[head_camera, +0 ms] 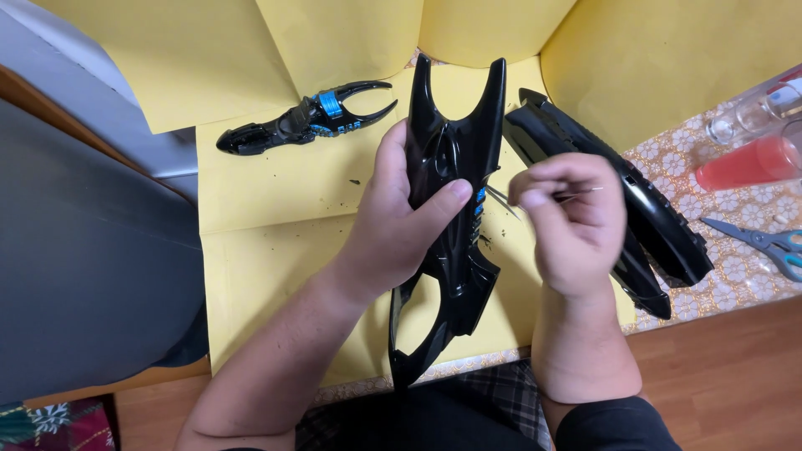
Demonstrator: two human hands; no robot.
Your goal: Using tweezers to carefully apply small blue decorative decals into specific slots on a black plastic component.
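My left hand (394, 232) grips a long glossy black plastic shell (451, 150) with two pointed horns at its far end, held upright over yellow paper. Blue detail shows on its right edge near my thumb. My right hand (572, 221) is pinched on a thin metal tool (499, 199), whose tip points at the shell's right side. A second black piece with a blue band and claw-like prongs (309, 119) lies on the paper at the back left. A larger black body part (622, 200) lies to the right, partly behind my right hand.
Yellow paper sheets (276, 217) cover the table, with small dark specks on them. Blue-handled scissors (764, 244) and a glass of red liquid (748, 163) sit on a patterned cloth at the right. A grey surface (75, 267) lies at the left.
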